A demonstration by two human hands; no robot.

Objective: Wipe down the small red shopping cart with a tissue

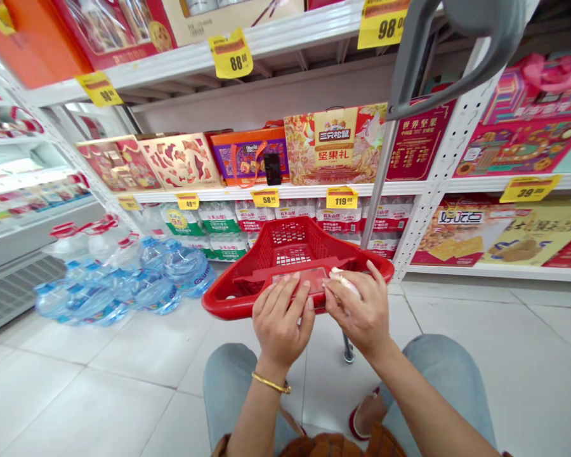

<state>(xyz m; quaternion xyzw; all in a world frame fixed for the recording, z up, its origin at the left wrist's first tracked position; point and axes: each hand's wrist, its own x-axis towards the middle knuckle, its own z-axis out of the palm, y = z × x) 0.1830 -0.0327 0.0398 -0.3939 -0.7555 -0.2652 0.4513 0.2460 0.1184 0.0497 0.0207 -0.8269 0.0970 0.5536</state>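
Shelves (385, 187) of boxed gift sets and bottled water fill 12 o'clock. Water jugs (157, 285) lie on the floor at 8 o'clock. A red shopping basket (223, 303) sits straight ahead, between the person and the shelves. At its near edge, the left hand (283, 317) grips a flat red packet (301, 279), while the right hand (356, 304) pinches a pale, crumpled item (345, 282) just beside it.

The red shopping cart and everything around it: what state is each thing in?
Left hand: resting on a flat red card.
Right hand: pinching a white item.
Red shopping cart: upright, handle towards the person.
Large water bottles: lying on their sides, heaped on the floor.
Nut gift box: standing upright on the shelf.
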